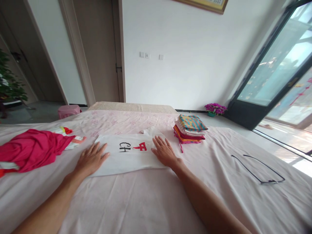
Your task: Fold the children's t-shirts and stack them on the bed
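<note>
Your forearms (53, 198) lie nearest. Your left hand (91, 159) and right hand (165, 152) press the white garment (124, 162), fingers slightly apart, clamping nothing. It lies flat on the sheet (126, 208), seemingly part-folded. Rightward, the stack (191, 130) looks neatly folded; leftward, red cloth (36, 149) lies bunched, unfolded.

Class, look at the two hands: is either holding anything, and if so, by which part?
Neither hand appears to grip anything: the left hand and right hand lie spread, palms down, on the white garment.
</note>
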`<state>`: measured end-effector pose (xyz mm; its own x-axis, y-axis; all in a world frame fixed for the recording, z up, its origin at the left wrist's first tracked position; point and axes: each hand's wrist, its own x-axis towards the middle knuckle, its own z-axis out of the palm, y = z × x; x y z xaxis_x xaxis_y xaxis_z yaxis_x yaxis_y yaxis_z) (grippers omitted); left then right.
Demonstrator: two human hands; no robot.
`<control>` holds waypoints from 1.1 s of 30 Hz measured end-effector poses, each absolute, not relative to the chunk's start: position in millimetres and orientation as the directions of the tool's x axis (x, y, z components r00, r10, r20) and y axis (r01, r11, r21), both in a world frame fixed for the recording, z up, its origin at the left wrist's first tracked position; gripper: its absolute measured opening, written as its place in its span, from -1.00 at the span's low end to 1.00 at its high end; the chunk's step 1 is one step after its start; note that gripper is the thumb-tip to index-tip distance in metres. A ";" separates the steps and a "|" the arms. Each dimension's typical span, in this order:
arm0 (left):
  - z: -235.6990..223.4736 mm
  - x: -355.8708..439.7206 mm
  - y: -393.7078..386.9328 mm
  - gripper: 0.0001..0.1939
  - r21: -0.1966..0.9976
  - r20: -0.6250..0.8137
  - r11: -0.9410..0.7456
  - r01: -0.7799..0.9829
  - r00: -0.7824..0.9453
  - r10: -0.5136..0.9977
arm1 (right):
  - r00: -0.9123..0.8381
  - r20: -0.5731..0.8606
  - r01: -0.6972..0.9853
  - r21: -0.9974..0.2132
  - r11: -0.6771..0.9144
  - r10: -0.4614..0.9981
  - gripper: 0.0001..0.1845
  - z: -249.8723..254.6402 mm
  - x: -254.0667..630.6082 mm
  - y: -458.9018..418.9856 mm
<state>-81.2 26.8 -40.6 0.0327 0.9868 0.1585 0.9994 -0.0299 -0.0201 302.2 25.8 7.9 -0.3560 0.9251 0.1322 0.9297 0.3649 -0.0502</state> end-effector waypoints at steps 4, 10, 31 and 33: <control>-42.3 -81.8 27.5 -0.33 -0.014 0.156 -0.031 0.999 0.033 0.987 | -0.531 0.020 0.838 -0.137 0.529 0.847 -0.27 4.0 291.8 22.5; -41.9 -82.2 27.5 -0.33 -0.022 0.156 -0.031 0.999 0.034 0.987 | -0.418 -0.016 0.901 -0.133 0.413 0.908 -0.25 -3.6 309.7 35.9; -7.0 -109.5 89.3 -0.54 0.132 0.187 -0.049 0.990 0.023 0.982 | -0.110 -0.061 0.972 -0.213 0.094 0.992 -0.58 41.4 350.9 107.8; -3.6 -111.7 107.6 -0.52 0.147 0.233 -0.034 0.989 -0.001 0.972 | -0.108 -0.029 0.972 -0.211 0.099 0.994 -0.55 43.8 344.8 128.5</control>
